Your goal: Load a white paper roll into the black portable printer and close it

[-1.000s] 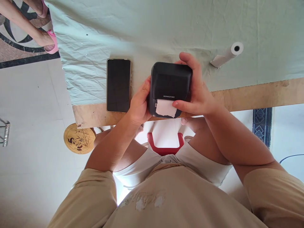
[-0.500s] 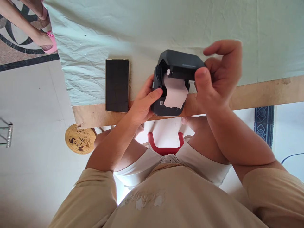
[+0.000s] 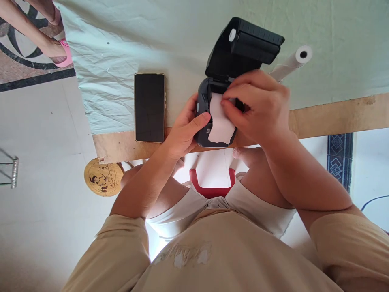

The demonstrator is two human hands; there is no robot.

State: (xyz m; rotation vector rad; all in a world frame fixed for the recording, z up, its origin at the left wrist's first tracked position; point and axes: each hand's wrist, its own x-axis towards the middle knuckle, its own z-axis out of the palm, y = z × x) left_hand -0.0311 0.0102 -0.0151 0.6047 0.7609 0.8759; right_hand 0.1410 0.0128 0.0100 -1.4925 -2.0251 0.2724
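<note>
A small dark receipt printer (image 3: pixel 204 91) is held near the table's front edge. My left hand (image 3: pixel 187 130) is closed around its left side, with the thumb on top. The printer's black lid (image 3: pixel 223 52) stands raised at the back, showing a roller with a white end. A strip of white paper (image 3: pixel 221 125) with a torn end hangs out over the front of the body. Over the opening, my right hand (image 3: pixel 263 107) has its thumb and fingertips pinched at the strip's right edge. The fingers partly cover the compartment.
A smartphone (image 3: pixel 149 107) lies to the left with its screen dark. Behind my right hand is a white paper roll (image 3: pixel 299 59) on the pale green cloth (image 3: pixel 334 52). A round wooden stool (image 3: pixel 103 177) stands below the table, and another person's feet (image 3: pixel 59 52) show at top left.
The printer lid has swung from partly raised to wide open. My right hand has left the lid and moved left and down to the paper. The paper roll behind has come into view.
</note>
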